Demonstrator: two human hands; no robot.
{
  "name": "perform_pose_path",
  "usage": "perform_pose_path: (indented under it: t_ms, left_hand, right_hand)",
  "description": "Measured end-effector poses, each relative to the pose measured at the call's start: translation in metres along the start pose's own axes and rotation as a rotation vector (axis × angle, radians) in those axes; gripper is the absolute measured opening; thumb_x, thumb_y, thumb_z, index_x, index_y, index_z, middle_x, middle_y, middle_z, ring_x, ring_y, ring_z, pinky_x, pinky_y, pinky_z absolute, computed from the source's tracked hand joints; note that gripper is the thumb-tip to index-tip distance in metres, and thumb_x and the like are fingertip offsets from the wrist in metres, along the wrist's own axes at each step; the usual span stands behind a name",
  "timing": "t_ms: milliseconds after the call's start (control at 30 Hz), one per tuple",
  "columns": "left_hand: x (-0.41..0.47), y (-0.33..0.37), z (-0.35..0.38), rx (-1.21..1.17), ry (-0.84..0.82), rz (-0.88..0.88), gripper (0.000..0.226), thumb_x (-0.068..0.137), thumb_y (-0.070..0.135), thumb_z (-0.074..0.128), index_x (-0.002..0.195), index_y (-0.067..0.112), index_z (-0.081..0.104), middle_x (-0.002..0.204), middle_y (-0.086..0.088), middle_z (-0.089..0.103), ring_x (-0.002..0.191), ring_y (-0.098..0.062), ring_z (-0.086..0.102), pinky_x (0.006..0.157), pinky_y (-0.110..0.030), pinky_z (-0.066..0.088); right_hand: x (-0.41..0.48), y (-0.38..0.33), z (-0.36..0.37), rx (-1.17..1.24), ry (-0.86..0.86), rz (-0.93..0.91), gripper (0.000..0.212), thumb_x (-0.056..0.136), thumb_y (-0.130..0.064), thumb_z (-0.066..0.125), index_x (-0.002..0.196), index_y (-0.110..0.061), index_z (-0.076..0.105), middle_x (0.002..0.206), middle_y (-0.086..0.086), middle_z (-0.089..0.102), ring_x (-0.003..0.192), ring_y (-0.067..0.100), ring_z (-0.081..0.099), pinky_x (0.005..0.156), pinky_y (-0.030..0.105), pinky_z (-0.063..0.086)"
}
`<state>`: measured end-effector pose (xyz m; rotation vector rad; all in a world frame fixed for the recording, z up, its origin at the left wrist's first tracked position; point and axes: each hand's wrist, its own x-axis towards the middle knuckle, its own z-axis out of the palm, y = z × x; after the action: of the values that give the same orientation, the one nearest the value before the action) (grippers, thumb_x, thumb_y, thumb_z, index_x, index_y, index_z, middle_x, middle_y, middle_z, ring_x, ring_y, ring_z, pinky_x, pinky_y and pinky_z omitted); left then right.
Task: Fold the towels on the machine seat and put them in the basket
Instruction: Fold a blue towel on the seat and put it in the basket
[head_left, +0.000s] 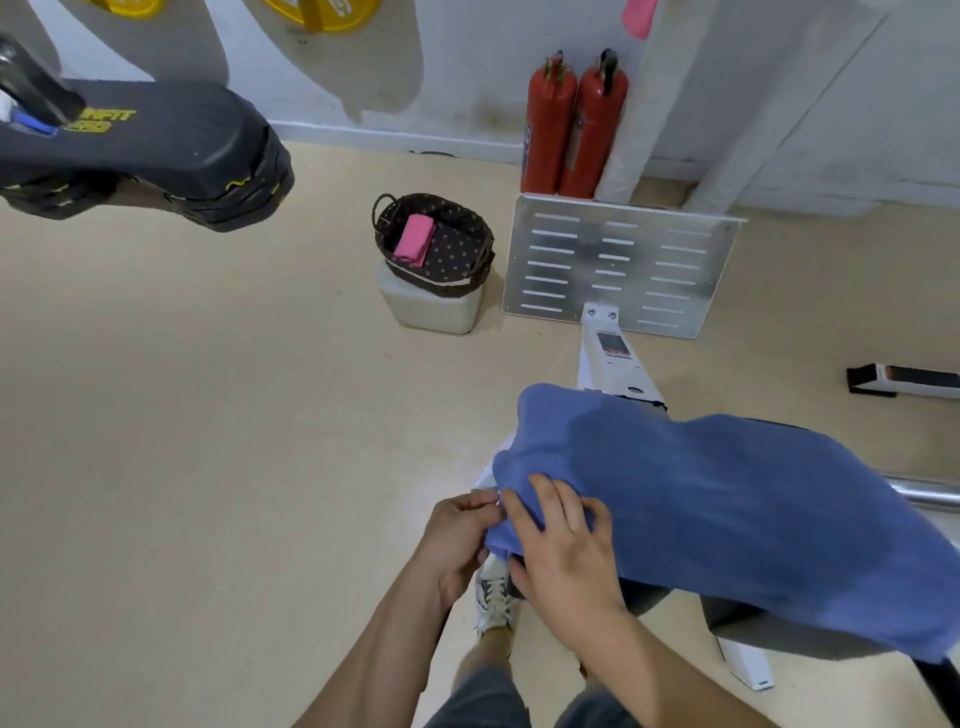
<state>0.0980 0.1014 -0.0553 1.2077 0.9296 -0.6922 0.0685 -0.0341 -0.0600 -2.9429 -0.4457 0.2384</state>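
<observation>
A blue towel (727, 499) lies spread over the machine seat (769, 631), covering most of it. My left hand (457, 540) pinches the towel's near left corner from the side. My right hand (566, 545) lies on top of the same corner, fingers curled over the cloth edge. A dark brown dotted basket (470, 283) sits on a white block further back on the floor. Inside the basket lies a folded pink towel (414, 240).
A perforated metal footplate (618, 265) stands behind the seat on a white rail (613, 364). Two red fire extinguishers (571, 124) lean at the wall. A black padded bench (135, 145) juts in at upper left. My shoe (493, 592) is below the towel corner.
</observation>
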Motion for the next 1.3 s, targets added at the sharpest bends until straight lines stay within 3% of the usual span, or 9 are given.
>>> perform_pose_path:
  t_ms: [233,333,400,567,667,800,933,1133,1300]
  left_hand:
    - [-0.010,0.009,-0.021,-0.091,-0.024,0.092,0.023,0.088,0.003,0.055,0.109,0.008,0.061,0.068,-0.007,0.056,0.058,-0.016,0.047,0.060,-0.026,0.039]
    - [0.007,0.027,-0.024,-0.024,-0.038,0.065,0.023,0.094,0.022,0.052,0.116,0.019,0.060,0.093,-0.005,0.063,0.076,-0.016,0.057,0.069,-0.026,0.048]
    - [0.026,0.041,-0.019,0.011,-0.098,0.018,0.027,0.095,0.035,0.052,0.119,0.027,0.058,0.112,-0.008,0.063,0.088,-0.019,0.062,0.077,-0.028,0.054]
    - [0.073,0.068,0.019,0.109,-0.187,0.017,0.027,0.097,0.029,0.051,0.124,0.024,0.052,0.103,0.000,0.067,0.084,-0.014,0.063,0.063,-0.023,0.053]
    - [0.096,0.072,0.031,0.169,-0.169,-0.066,0.034,0.094,0.023,0.057,0.126,0.020,0.046,0.101,-0.006,0.066,0.079,-0.018,0.062,0.062,-0.027,0.055]
    - [0.110,0.073,0.033,0.174,-0.163,-0.146,0.043,0.086,0.010,0.068,0.125,0.006,0.049,0.111,-0.016,0.065,0.090,-0.028,0.065,0.085,-0.043,0.053]
    - [0.118,0.076,0.036,0.096,0.012,-0.056,0.045,0.078,-0.011,0.064,0.118,0.006,0.053,0.105,-0.019,0.063,0.084,-0.031,0.063,0.082,-0.043,0.055]
    - [0.109,0.079,0.038,0.340,-0.033,-0.138,0.028,0.077,0.019,0.070,0.091,-0.003,0.060,0.066,-0.009,0.052,0.050,-0.017,0.048,0.047,-0.023,0.036]
    - [0.100,0.088,0.037,0.314,-0.063,-0.033,0.006,0.081,0.010,0.061,0.080,0.007,0.056,0.064,-0.006,0.050,0.049,-0.015,0.044,0.044,-0.020,0.038]
  right_hand:
    - [0.026,-0.016,-0.018,0.212,0.119,0.003,0.007,0.073,-0.018,0.056,0.068,-0.023,0.056,0.066,-0.007,0.053,0.062,0.018,0.053,0.063,0.028,0.030]
    - [0.039,-0.017,-0.042,0.419,0.056,0.251,0.048,0.093,-0.026,0.053,0.054,-0.028,0.026,0.047,-0.007,0.028,0.042,0.011,0.029,0.048,0.019,0.023]
    - [0.038,-0.012,-0.047,0.728,-0.013,0.410,0.053,0.097,-0.033,0.049,0.047,-0.029,0.033,0.045,-0.006,0.037,0.045,0.010,0.034,0.048,0.018,0.025]
    - [0.032,0.006,-0.054,1.190,0.077,0.595,0.022,0.092,-0.012,0.059,0.083,-0.032,0.063,0.073,-0.016,0.060,0.069,-0.004,0.055,0.064,0.007,0.042]
    - [0.028,0.012,-0.050,1.179,0.083,0.608,0.028,0.094,-0.008,0.053,0.101,-0.034,0.061,0.087,-0.017,0.061,0.074,-0.005,0.055,0.072,0.007,0.042]
    - [0.025,0.020,-0.047,1.186,0.104,0.623,0.045,0.092,0.004,0.048,0.075,-0.032,0.069,0.086,-0.003,0.065,0.078,0.004,0.058,0.072,0.009,0.041]
    - [0.025,0.025,-0.051,1.222,0.020,0.690,0.021,0.083,-0.003,0.066,0.088,-0.024,0.069,0.095,-0.007,0.063,0.086,-0.004,0.058,0.071,0.006,0.043]
    - [0.022,0.036,-0.039,0.711,0.025,0.557,0.029,0.090,-0.014,0.059,0.117,-0.021,0.062,0.090,-0.008,0.052,0.079,0.006,0.055,0.068,0.011,0.043]
    - [0.018,0.039,-0.036,0.475,0.020,0.538,0.021,0.096,-0.029,0.049,0.084,-0.023,0.064,0.071,-0.009,0.047,0.064,0.011,0.049,0.056,0.023,0.037]
